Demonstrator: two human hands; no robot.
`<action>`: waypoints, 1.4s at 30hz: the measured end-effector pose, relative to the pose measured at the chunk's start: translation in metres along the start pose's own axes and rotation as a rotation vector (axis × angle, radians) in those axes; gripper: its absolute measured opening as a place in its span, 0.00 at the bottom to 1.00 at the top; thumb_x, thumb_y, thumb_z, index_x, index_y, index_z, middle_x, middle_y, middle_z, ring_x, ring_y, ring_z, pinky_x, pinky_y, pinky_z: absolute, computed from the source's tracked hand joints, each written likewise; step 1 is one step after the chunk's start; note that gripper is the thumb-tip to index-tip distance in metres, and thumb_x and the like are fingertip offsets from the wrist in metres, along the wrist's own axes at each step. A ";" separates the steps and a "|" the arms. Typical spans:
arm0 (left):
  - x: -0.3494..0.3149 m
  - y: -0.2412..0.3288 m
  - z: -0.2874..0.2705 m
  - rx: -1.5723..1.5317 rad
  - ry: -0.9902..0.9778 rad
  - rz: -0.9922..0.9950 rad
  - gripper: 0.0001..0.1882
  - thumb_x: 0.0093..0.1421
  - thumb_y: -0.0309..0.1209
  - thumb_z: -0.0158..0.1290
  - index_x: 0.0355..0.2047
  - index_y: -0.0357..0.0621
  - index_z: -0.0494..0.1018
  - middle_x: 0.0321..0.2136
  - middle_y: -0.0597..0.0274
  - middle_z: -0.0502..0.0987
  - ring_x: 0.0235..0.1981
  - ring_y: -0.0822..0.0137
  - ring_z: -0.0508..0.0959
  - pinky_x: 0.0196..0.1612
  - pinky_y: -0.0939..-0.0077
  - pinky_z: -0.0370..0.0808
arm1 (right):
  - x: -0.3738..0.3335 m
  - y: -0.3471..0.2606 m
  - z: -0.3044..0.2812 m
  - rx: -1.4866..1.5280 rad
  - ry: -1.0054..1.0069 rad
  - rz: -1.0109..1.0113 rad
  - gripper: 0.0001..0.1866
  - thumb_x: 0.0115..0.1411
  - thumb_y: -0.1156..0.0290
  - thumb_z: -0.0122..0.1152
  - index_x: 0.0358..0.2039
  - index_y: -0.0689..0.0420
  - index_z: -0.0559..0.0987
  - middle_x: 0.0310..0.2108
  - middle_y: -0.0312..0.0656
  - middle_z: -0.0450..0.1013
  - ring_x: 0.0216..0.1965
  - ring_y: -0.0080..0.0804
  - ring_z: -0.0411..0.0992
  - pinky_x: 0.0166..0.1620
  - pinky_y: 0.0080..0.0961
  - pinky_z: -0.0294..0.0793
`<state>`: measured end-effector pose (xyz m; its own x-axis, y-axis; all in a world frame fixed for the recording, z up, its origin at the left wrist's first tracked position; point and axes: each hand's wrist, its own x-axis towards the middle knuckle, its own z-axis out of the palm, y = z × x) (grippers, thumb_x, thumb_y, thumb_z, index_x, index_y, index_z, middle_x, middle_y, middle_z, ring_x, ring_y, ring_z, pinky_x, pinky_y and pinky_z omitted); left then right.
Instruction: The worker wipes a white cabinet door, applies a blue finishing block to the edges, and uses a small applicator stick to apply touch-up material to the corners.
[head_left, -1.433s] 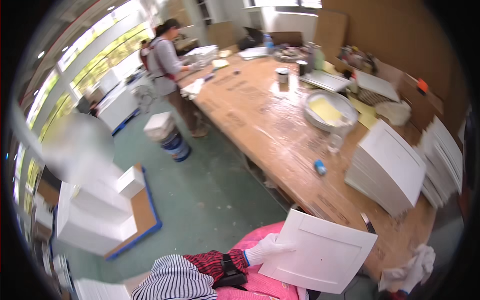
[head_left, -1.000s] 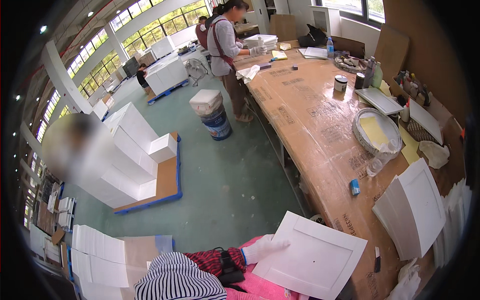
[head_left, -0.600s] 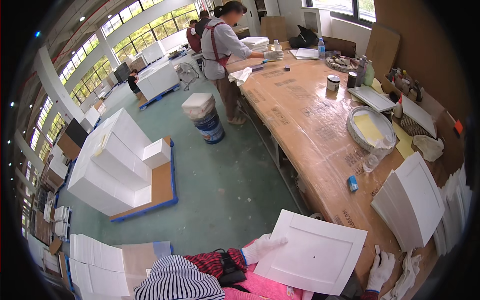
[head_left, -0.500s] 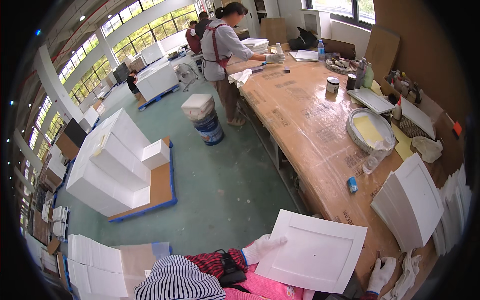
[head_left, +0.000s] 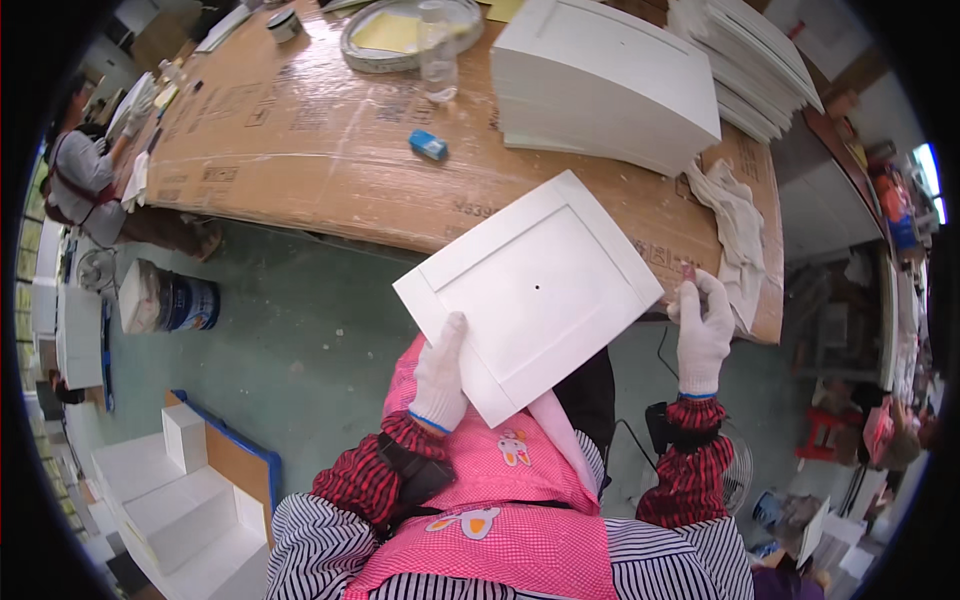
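A white framed cabinet-door panel [head_left: 535, 285] with a small hole near its middle is held flat in front of me, over my pink apron. My left hand [head_left: 440, 375], in a white glove, grips the panel's lower left edge. My right hand [head_left: 702, 335], also gloved, is at the panel's right corner and pinches a small pinkish object whose kind I cannot make out. The panel's far corner overlaps the front edge of the cardboard-covered workbench [head_left: 300, 170].
A stack of white panels [head_left: 600, 85] and a crumpled rag [head_left: 735, 225] lie on the bench, with a blue eraser-like block [head_left: 428, 145], a clear bottle [head_left: 437, 50] and a round tray [head_left: 395, 35]. Another person [head_left: 85, 185] stands far left by a paint bucket [head_left: 165, 300]. White boxes [head_left: 170, 500] sit lower left.
My head has turned toward the bench, so it now fills the top of the view. The panel is lifted closer to the bench edge, and my right hand has come up to its right corner.
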<state>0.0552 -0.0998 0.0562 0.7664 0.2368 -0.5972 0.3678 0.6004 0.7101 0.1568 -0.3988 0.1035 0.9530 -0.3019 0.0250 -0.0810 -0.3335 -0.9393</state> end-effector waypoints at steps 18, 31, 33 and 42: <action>0.031 -0.014 -0.055 0.174 -0.756 -0.565 0.30 0.63 0.33 0.61 0.61 0.29 0.68 0.50 0.45 0.81 0.46 0.52 0.85 0.43 0.60 0.87 | -0.023 0.034 -0.001 -0.575 0.104 -0.335 0.09 0.62 0.75 0.66 0.43 0.57 0.84 0.34 0.46 0.78 0.36 0.46 0.79 0.41 0.36 0.77; 0.029 -0.021 -0.056 0.216 -0.545 -0.499 0.30 0.59 0.28 0.67 0.60 0.35 0.71 0.48 0.55 0.82 0.46 0.63 0.83 0.45 0.70 0.81 | -0.019 0.041 -0.020 -0.654 0.011 -0.374 0.11 0.61 0.76 0.66 0.45 0.55 0.85 0.32 0.45 0.77 0.34 0.47 0.78 0.38 0.37 0.77; 0.028 -0.018 -0.055 0.243 -0.544 -0.493 0.33 0.57 0.27 0.66 0.62 0.32 0.69 0.52 0.50 0.81 0.49 0.57 0.84 0.49 0.62 0.83 | -0.022 0.043 -0.019 -0.621 -0.009 -0.388 0.12 0.60 0.76 0.66 0.45 0.56 0.85 0.32 0.45 0.77 0.34 0.46 0.78 0.38 0.37 0.77; 0.024 -0.015 -0.051 0.255 -0.489 -0.466 0.36 0.55 0.29 0.67 0.63 0.32 0.68 0.54 0.51 0.80 0.53 0.56 0.82 0.55 0.61 0.80 | -0.026 0.044 -0.016 -0.589 -0.015 -0.393 0.11 0.59 0.78 0.67 0.44 0.57 0.85 0.31 0.45 0.77 0.34 0.46 0.78 0.39 0.36 0.77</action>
<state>0.0411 -0.0643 0.0125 0.6257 -0.4050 -0.6667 0.7798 0.3443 0.5227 0.1236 -0.4198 0.0670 0.9475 -0.0491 0.3159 0.1296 -0.8443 -0.5200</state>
